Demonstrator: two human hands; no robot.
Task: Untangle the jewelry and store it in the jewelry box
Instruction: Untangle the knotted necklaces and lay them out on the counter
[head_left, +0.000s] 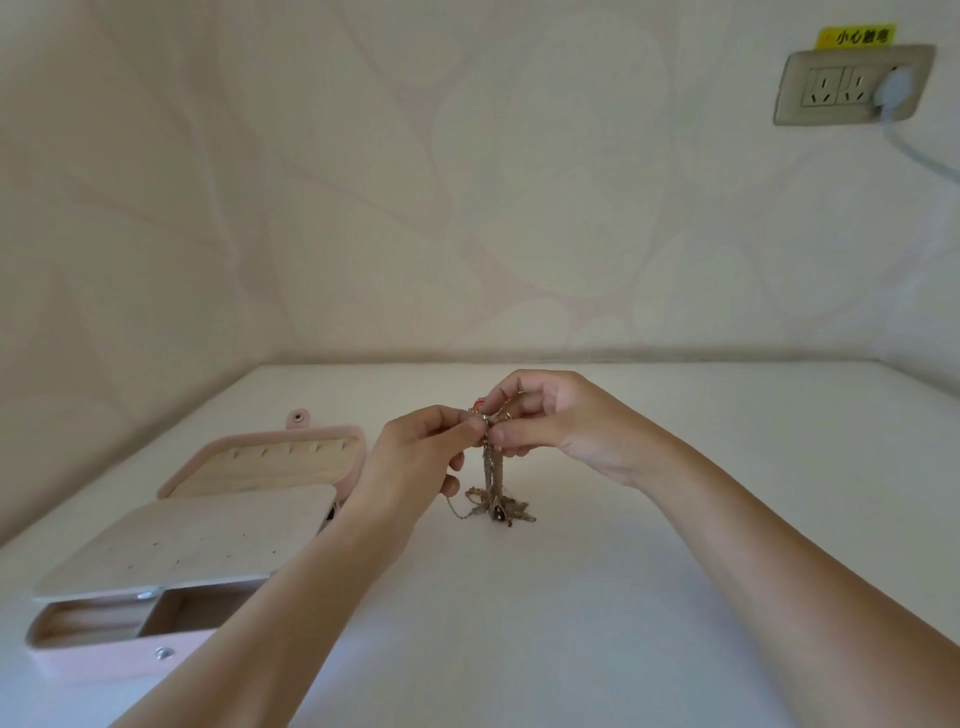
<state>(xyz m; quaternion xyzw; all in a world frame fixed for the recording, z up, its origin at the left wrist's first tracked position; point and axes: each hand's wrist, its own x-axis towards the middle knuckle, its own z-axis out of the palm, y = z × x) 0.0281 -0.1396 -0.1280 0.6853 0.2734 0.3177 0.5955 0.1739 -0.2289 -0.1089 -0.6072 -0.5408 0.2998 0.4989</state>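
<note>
**Jewelry.** The jewelry (492, 470) is one tangled bundle of thin gold-brown chains. It hangs as a narrow vertical column. Its lower end is spread in a loose heap on the table (623, 571), and a single strand trails out of the heap to the left. At the top of the bundle there are small metal rings and a red piece. Individual items cannot be told apart.

**Surroundings.**
- The box (93, 662) is pink and stands open on the table, left of the jewelry and apart from it.
- Its lid lies back, with a snap tab at the far edge.
- A beige inner panel with small holes covers most of the base. Two compartments show at the near edge.
- The left forearm crosses in front of the box's right side and hides that part.
- A socket (852, 85) is on the wall at upper right, with a plug (891, 88) in it and a yellow label (857, 36) above it.

**Hands.** The left hand (415, 460) and the right hand (545, 415) meet above the middle of the table. Both pinch the top of the bundle, with fingers curled and fingertips nearly touching. The column hangs directly below the fingertips. The heap lies on the table beneath and between the two hands.
</note>
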